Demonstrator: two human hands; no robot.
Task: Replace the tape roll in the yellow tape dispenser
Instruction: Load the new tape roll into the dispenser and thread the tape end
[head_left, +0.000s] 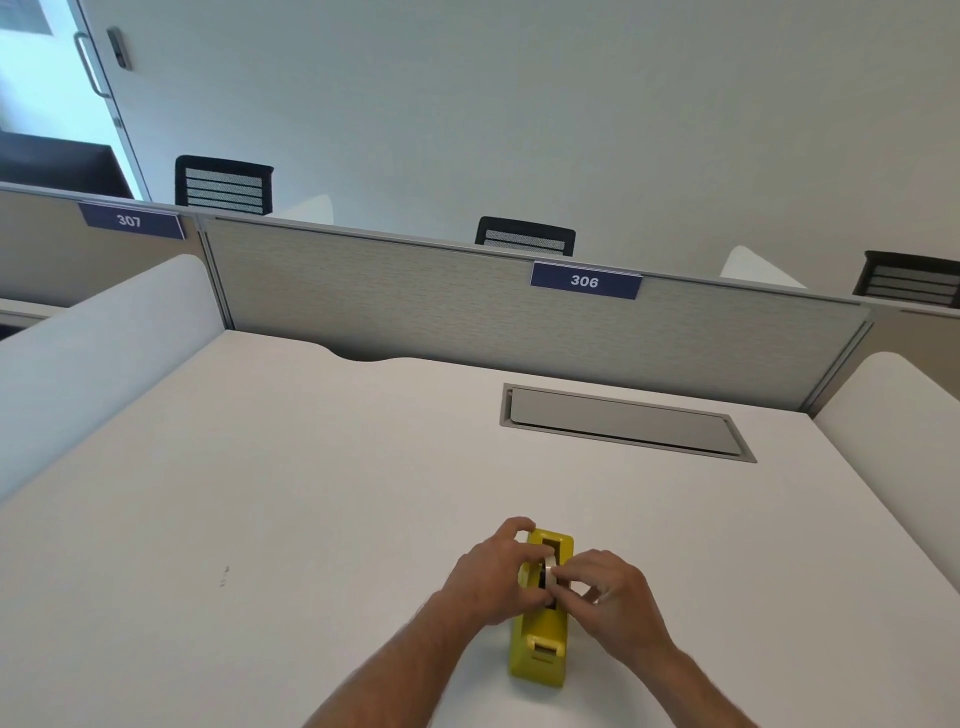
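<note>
I see the yellow plastic tape dispenser (540, 644) standing upright on the plain white worktop (311, 493), near its front edge, a bit right of centre, cutter end pointing toward me. Both hands are on it. Left hand (498, 577) wraps the dispenser's left side, fingers curled over the far top end, thumb along the near side. So it's closed around the body. Right hand (608, 592) comes in from the right, thumb and forefinger pinched on the pale, whitish tape roll (548, 569) that sits edge-up in the dispenser's slot. Remaining right fingers are loosely curled. I can't tell whether the roll is fully seated on its hub; fingers hide the lower half. Farther back on the worktop, well apart from the dispenser, a grey rectangular cable hatch (623, 423) lies flush. A grey fabric partition (415, 291) runs along the rear edge, carrying a dark blue label reading 306 (585, 280).
</note>
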